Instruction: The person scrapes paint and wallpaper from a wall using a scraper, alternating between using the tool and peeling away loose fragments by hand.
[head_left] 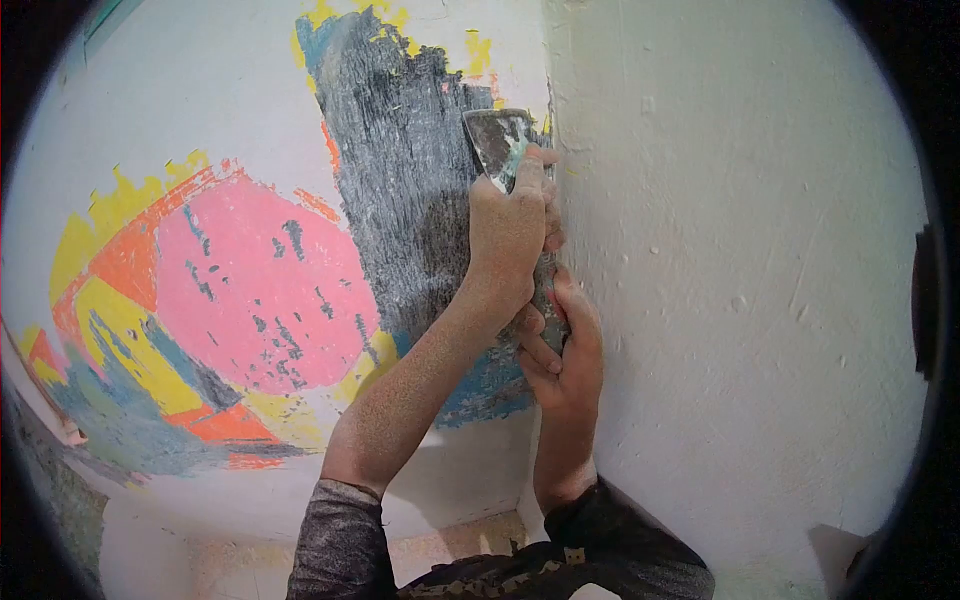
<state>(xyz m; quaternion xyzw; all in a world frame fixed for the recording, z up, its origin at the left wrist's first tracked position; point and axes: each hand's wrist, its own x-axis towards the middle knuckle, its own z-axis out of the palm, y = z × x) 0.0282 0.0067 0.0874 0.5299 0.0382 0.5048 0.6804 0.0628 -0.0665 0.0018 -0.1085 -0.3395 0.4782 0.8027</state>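
Note:
A scraper (492, 139) with a wide, paint-smeared metal blade lies against the grey, stripped wall patch (390, 150), near the corner. Wrapped round its upper handle is my left hand (508, 228), one finger stretched along the blade. Just below, close to the corner, my right hand (572, 352) curls at the lower end of the handle, thumb pointing up and fingertips bent inward. Most of the handle is hidden by both hands. Pale dust covers my left forearm.
Left of the stripped patch is a painted pink circle (265, 285) with yellow, orange and blue shapes around it, chipped in places. A bumpy white side wall (740, 250) rises on the right. Below the painting runs a white band (450, 470). Dark objects (925, 300) stand at the right edge.

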